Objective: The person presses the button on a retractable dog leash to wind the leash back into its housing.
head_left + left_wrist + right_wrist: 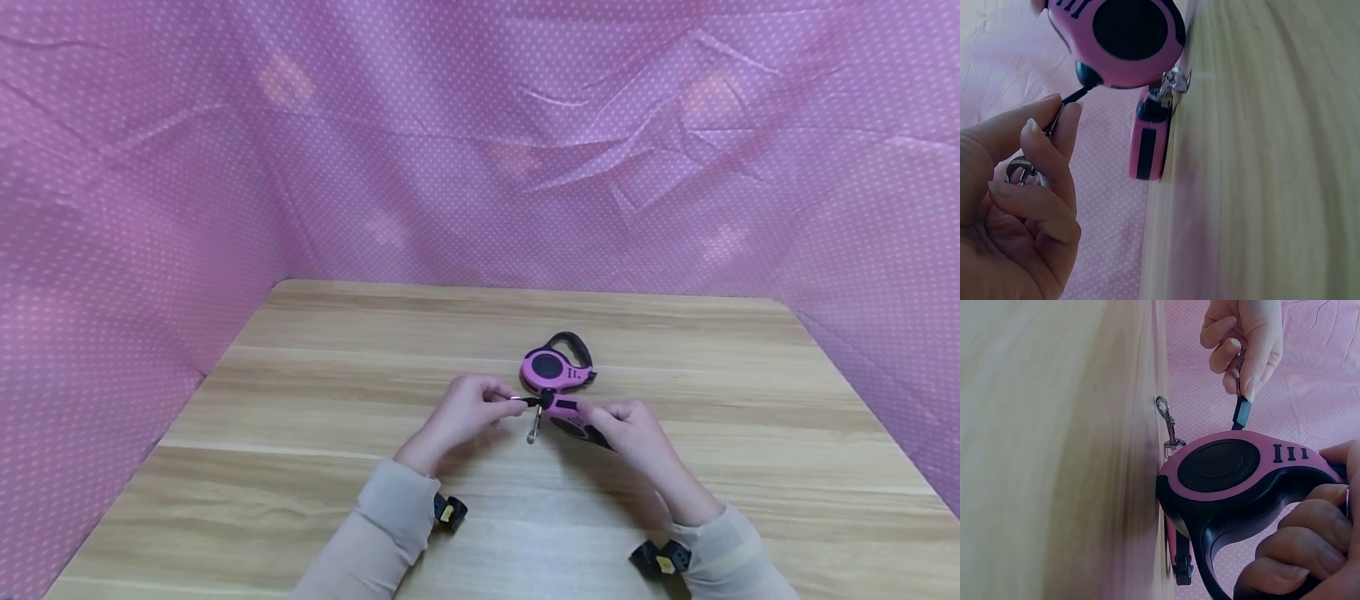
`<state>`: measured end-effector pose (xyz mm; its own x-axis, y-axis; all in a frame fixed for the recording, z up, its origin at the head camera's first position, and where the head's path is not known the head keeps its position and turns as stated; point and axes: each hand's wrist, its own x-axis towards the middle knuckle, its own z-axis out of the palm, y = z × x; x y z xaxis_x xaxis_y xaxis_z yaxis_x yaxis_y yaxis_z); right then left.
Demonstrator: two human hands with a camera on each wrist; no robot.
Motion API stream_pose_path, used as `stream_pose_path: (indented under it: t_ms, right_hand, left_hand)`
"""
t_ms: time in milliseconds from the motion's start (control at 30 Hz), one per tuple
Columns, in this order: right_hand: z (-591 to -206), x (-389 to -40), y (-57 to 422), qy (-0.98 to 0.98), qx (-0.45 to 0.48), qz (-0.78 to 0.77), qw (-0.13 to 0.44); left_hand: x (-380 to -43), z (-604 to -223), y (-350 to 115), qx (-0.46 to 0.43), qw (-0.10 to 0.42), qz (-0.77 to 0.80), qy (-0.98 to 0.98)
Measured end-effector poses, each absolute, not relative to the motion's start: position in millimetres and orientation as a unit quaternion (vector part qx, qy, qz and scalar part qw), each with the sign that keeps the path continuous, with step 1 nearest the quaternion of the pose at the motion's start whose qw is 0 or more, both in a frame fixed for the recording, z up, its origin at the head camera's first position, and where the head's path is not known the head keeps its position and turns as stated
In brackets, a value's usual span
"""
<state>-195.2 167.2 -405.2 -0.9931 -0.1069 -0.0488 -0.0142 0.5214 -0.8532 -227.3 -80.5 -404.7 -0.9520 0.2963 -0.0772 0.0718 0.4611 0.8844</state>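
My right hand (611, 417) grips the black handle of a pink and black retractable leash (1235, 469), held on edge just above the table; its curled fingers (1310, 550) wrap the handle. Just left of it, my left hand (491, 402) pinches the leash's black strap end (1241, 412), and a metal clip (1022, 172) sits inside its fingers. A second pink leash (557, 367) lies flat on the wooden table (315, 400) just behind the hands. Another metal snap clip (533, 429) rests on the table below the held leash.
Pink dotted cloth (480, 150) walls in the table at the back and on both sides. Bare wood (750, 433) stretches to the left and right of the hands. Beige sleeves with black wrist mounts (450, 510) cover my forearms near the front edge.
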Motion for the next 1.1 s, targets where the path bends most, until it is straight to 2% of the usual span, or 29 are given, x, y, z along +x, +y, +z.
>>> stream_pose_path:
  t_ms: [333,567,700,933,1100]
  right_hand:
    - [-405,-194,166,0.876,-0.033,-0.479,0.049]
    - [-404,-190,167,0.873,-0.059,-0.484,0.017]
    - [-405,-188,168,0.874,-0.112,-0.471,-0.036]
    - [-413,-192,171,0.865,-0.238,-0.407,-0.174]
    - [-413,-193,172,0.860,-0.276,-0.370,-0.218]
  left_hand:
    - [-230,-409,-76,0.109,0.120,0.512,0.844]
    - [-229,-403,-80,0.122,0.089,0.519,0.841]
    - [-228,-402,-82,0.131,0.077,0.525,0.838]
    - [-229,-400,-84,0.135,0.064,0.518,0.843]
    - [-228,-398,-85,0.144,0.052,0.512,0.845]
